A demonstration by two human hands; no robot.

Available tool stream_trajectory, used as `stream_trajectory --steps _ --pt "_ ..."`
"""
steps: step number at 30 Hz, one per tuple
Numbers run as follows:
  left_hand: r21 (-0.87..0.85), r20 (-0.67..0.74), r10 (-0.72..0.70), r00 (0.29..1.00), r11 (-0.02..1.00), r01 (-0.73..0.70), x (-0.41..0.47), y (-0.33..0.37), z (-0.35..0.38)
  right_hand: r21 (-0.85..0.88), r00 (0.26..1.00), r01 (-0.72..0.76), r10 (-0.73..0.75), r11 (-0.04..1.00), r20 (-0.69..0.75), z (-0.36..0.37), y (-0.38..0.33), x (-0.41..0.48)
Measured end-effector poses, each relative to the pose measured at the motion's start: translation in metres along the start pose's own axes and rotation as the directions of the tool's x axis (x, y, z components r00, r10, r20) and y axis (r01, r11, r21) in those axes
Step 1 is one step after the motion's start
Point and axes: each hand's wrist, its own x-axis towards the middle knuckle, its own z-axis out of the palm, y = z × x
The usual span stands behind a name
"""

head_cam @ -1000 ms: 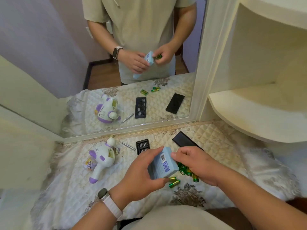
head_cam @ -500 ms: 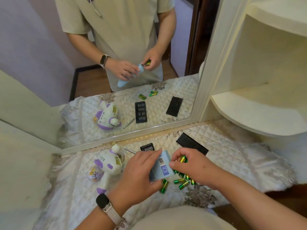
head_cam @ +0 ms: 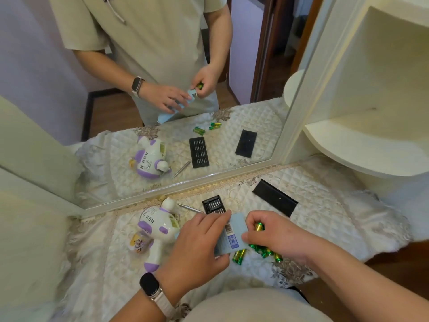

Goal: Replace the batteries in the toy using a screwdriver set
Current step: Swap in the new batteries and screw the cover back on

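Observation:
My left hand (head_cam: 197,247) grips a light blue battery box (head_cam: 233,235) over the quilted cloth. At the box's open end, my right hand (head_cam: 276,238) pinches a green and gold battery (head_cam: 258,226). Several more green batteries (head_cam: 240,255) lie on the cloth under and beside my hands. The white and purple toy (head_cam: 155,228) lies on its side to the left. A thin screwdriver (head_cam: 190,208) rests beside the open black bit case (head_cam: 213,204) just behind my hands.
The black case lid (head_cam: 275,199) lies at the back right. A large mirror (head_cam: 162,147) stands along the back edge and repeats the scene. A cream corner shelf (head_cam: 362,145) overhangs on the right. The table's edge is near my body.
The box has tipped and my right hand has drawn a battery out of its end. More batteries now lie on the cloth. The camera has moved lower and closer.

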Motion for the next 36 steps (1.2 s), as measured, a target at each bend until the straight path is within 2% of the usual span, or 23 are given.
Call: stream_trajectory --steps 4,14,16,20,25,27,30,36 --pt "-0.003 0.060 -0.046 0.997 0.999 0.046 0.001 -0.003 -0.005 0.141 0.996 0.010 -0.023 0.990 0.090 0.004 -0.001 0.002" --pt "-0.036 0.133 -0.059 0.989 0.997 0.065 0.009 -0.013 -0.002 0.044 0.986 0.040 -0.046 0.998 0.161 0.009 -0.019 0.014" --pt "-0.046 0.116 -0.079 0.990 0.995 0.084 0.009 -0.015 0.000 0.106 0.992 0.022 -0.035 0.994 0.122 0.011 -0.017 0.017" --pt "-0.102 0.073 -0.126 0.989 0.986 0.133 0.007 -0.014 -0.001 0.383 0.993 -0.052 0.089 0.922 -0.079 0.015 -0.013 0.025" --pt "-0.118 0.091 -0.138 0.986 0.982 0.148 0.009 -0.007 -0.005 0.405 0.957 -0.046 0.156 0.913 -0.243 0.017 -0.018 0.033" --pt "-0.117 0.097 -0.144 0.985 0.981 0.155 0.010 -0.003 -0.007 0.338 0.948 -0.026 0.131 0.941 -0.290 0.018 -0.019 0.035" --pt "-0.116 0.099 -0.149 0.984 0.980 0.160 0.012 0.000 -0.007 0.069 0.926 -0.019 0.043 0.997 -0.375 0.020 -0.021 0.036" --pt "-0.115 0.015 -0.143 0.990 0.983 0.144 0.008 -0.009 0.005 -0.215 0.918 0.025 -0.108 0.976 -0.382 0.025 -0.023 0.032"
